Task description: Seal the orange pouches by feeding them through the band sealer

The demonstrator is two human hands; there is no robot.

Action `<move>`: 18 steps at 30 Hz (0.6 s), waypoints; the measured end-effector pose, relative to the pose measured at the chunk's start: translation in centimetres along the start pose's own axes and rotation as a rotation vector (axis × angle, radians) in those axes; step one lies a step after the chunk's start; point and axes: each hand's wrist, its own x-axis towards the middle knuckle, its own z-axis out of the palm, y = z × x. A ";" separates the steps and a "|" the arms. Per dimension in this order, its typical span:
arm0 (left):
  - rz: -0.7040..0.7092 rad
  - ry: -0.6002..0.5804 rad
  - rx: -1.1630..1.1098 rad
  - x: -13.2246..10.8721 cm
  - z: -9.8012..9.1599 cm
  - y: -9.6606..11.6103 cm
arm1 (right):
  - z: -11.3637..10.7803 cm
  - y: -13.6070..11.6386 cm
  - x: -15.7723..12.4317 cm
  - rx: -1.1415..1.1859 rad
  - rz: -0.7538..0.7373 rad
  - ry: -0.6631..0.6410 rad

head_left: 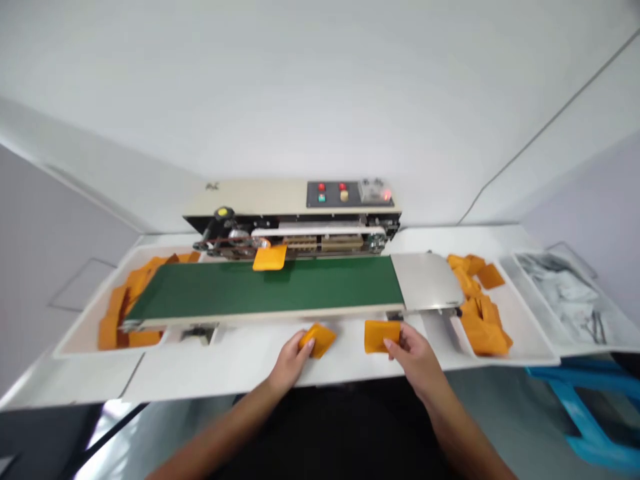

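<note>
The left hand (291, 362) pinches an orange pouch (319, 340) and the right hand (416, 353) a second pouch (381, 336), both in a narrow edge grip, near the green conveyor belt (265, 290). Pouches appear light and flexible; hold by the edges.

Open white table (345, 367) lies between the left hand (290, 360) and right hand (415, 357) and up to the green conveyor belt (265, 290), whose long frame stands in the way of a low reach toward the sealing machine (295, 227), while orange pouches (480, 320) crowd the side trays (530, 353).
</note>
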 end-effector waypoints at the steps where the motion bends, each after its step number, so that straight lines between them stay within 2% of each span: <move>1: 0.004 0.006 -0.001 0.0 -0.1 -0.3 | -0.2 0.0 0.2 -0.004 -0.013 -0.001; 7: 0.056 -0.056 -0.009 0.2 0.0 -1.1 | -1.4 -0.6 1.1 0.029 -0.105 0.083; 10: 0.078 -0.079 0.020 0.3 0.1 -1.5 | -2.5 -3.0 2.5 0.038 -0.108 0.086; 15: 0.113 -0.100 0.062 0.4 -0.1 -2.3 | -4.4 -8.3 8.0 0.176 -0.139 0.207; 18: 0.133 -0.105 0.065 0.3 -0.2 -2.5 | -5.1 -10.2 10.8 0.221 -0.139 0.246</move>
